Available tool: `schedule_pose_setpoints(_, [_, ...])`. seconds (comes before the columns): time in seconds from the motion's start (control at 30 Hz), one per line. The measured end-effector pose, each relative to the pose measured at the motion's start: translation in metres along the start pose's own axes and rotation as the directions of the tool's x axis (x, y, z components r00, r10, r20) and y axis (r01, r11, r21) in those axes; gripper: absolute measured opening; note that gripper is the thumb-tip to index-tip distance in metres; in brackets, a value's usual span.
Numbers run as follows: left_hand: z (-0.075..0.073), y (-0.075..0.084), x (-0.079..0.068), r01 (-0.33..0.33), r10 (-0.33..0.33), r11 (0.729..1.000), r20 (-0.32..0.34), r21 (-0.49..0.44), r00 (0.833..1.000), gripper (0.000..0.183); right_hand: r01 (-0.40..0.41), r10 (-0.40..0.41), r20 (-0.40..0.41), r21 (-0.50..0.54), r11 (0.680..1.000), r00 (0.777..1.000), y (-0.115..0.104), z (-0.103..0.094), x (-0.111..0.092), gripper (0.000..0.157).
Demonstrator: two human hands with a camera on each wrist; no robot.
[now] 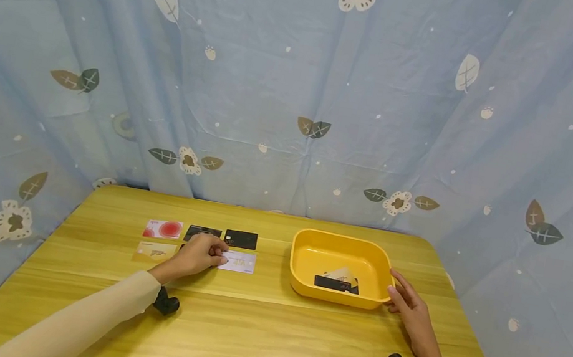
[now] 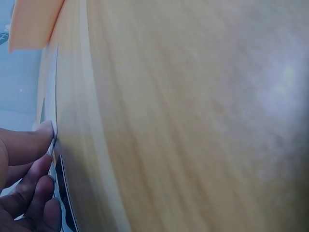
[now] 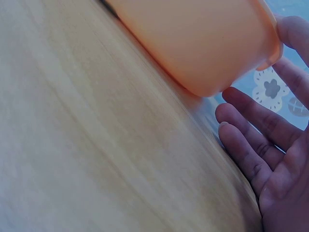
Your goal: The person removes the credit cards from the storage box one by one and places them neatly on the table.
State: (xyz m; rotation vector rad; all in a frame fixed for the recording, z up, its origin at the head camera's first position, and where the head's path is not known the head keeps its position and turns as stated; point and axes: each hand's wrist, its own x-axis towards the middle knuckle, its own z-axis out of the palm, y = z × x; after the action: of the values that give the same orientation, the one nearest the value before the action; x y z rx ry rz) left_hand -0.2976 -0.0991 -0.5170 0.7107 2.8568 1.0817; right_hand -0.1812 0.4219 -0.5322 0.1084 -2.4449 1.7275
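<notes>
At the left of the table, my left hand [image 1: 198, 255] reaches over a group of cards. Its thumb and fingertips pinch the left edge of a lilac VIP card [image 1: 242, 263], which lies low at the tabletop; the left wrist view has this card [image 2: 52, 92] edge-on at the thumb tip. A dark card [image 2: 65, 193] lies under the other fingers, mostly hidden. My right hand [image 1: 411, 316] rests at the right side of a yellow plastic basket [image 1: 349, 244], thumb and index fingertip touching its rim, the other fingers loosely extended beside its wall.
Around the left hand lie a pink-red card [image 1: 163, 229], a gold-and-white card [image 1: 153, 251] and two black cards, one [image 1: 240, 239] at the right of the back row. Inside the basket are a black card [image 1: 331, 283] and a gold card [image 1: 342, 275]. A blue patterned curtain [image 1: 258, 73] hangs behind the table.
</notes>
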Motion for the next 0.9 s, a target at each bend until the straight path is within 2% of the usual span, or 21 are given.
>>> schedule_pose_setpoints(0.13, [0.000,0.000,0.001,0.000,0.000,1.000,-0.002,-0.001,1.000,0.019,-0.013,0.013,-0.003,0.007,1.000,1.000,-0.003,0.001,0.000,0.055])
schedule_pose_setpoints(0.37, [-0.003,0.004,0.007,-0.036,0.034,0.998,-0.034,-0.056,0.999,0.021,-0.016,0.016,-0.014,-0.002,1.000,1.000,0.014,-0.001,0.005,0.055])
schedule_pose_setpoints(0.67, [-0.004,0.029,0.020,-0.077,0.075,0.984,-0.020,-0.159,0.997,0.024,-0.013,0.013,-0.019,-0.001,1.000,1.000,0.014,-0.002,0.004,0.055])
schedule_pose_setpoints(0.9, [0.002,0.049,0.031,-0.125,0.122,0.975,-0.026,-0.181,0.992,0.021,-0.009,0.009,-0.017,-0.004,1.000,1.000,0.013,-0.001,0.004,0.055])
